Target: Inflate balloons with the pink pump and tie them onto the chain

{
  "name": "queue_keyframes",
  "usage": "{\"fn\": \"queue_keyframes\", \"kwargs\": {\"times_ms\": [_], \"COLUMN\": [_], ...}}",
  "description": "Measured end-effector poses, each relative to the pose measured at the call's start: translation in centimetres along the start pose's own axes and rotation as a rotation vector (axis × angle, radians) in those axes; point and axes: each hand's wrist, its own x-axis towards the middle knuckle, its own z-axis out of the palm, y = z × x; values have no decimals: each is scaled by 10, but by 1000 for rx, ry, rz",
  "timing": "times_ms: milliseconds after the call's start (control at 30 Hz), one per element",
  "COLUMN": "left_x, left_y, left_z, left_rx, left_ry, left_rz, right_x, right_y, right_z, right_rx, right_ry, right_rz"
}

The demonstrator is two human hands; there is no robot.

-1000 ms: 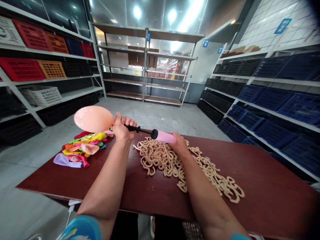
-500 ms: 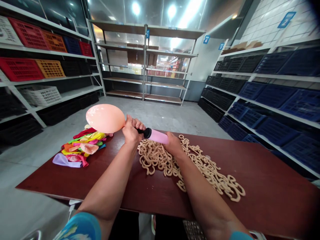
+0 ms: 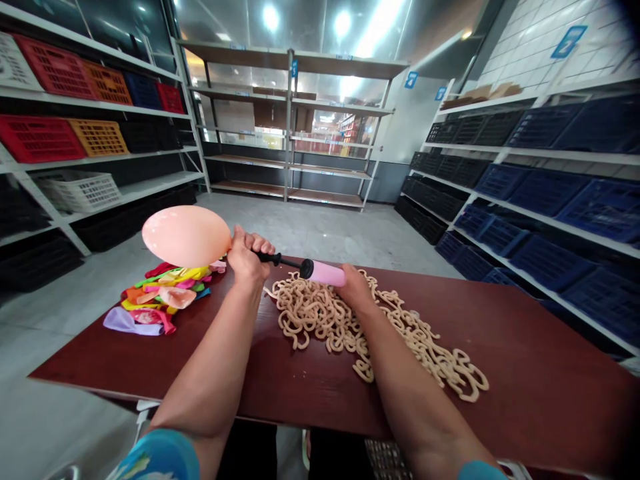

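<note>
A pink hand pump (image 3: 326, 273) with a black rod and black handle is held between my hands above the table. My left hand (image 3: 247, 255) is closed around the pump's black handle end, with the neck of an inflated peach balloon (image 3: 186, 236) at its left side. The pump's pink barrel has its far end in my closed right hand (image 3: 354, 288). Part of the black rod shows between handle and barrel. Under and beside the right forearm lies a pile of beige curved pieces (image 3: 320, 313). Flat coloured balloons (image 3: 165, 293) lie below the inflated one.
The dark red table (image 3: 200, 360) spans the foreground. Shelves with red, orange and white crates (image 3: 45, 139) stand at left, shelves with blue and black crates (image 3: 555, 263) at right. A metal rack (image 3: 288, 120) stands at the back.
My left hand has moved left with the balloon, and my right hand slightly right. The pump's rod now shows drawn out of the barrel, and the balloon looks a little larger.
</note>
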Motion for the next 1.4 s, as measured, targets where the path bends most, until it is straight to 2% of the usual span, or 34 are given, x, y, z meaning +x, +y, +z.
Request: {"fn": "queue_keyframes", "kwargs": {"times_ms": [167, 300, 467, 600, 700, 900, 1100, 1233, 1400], "left_x": [-10, -16, -10, -3, -1, -4, -14, -14, -2], "left_y": [-18, -24, -7, 14, 19, -2, -24, -14, 8], "left_z": [6, 9, 8, 5, 4, 3, 7, 9, 4], "left_rx": [9, 14, 4, -10, -11, -7, 13, 15, -13], "left_ry": [-11, -14, -8, 18, 21, -46, -70, -37, 40], "left_rz": [-53, -70, -39, 9, 31, -5, -50, -50, -14], "right_x": [-5, -6, -3, -2, -2, -2, -7, -7, -3], "right_y": [-20, -25, -17, -4, 1, -9, -25, -25, -5], "right_z": [-3, -2, -7, -14, -12, 1, -2, -6, -8], "right_rx": [35, 61, 82, 65, 62, 70, 87, 95, 17], "right_ry": [27, 42, 25, -25, -38, 32, 50, 28, -9], "right_rz": [-100, -119, -85, 4, 49, -69, -132, -106, 11]}}
